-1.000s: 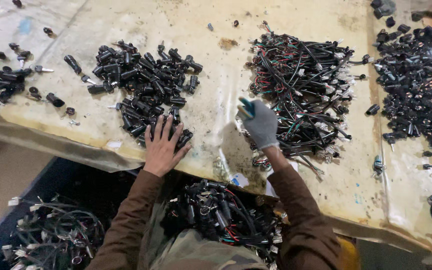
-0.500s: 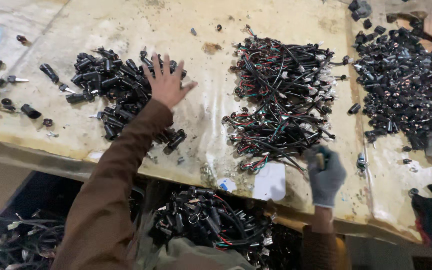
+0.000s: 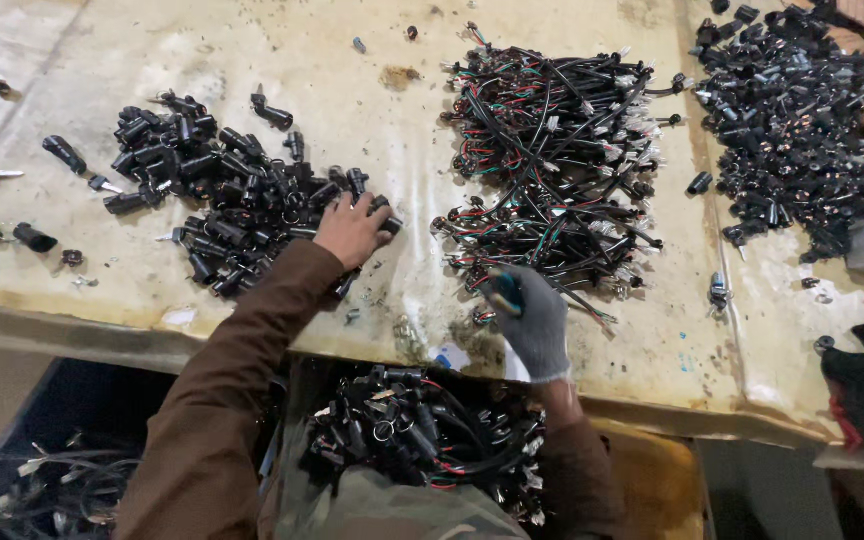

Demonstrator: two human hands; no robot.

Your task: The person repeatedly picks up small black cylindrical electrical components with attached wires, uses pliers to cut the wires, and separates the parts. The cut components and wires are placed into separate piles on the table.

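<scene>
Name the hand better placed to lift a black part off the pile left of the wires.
Left. The bare left hand already rests on the pile of black parts, while the gloved right hand holds a dark tool beside the wire bundle.
</scene>
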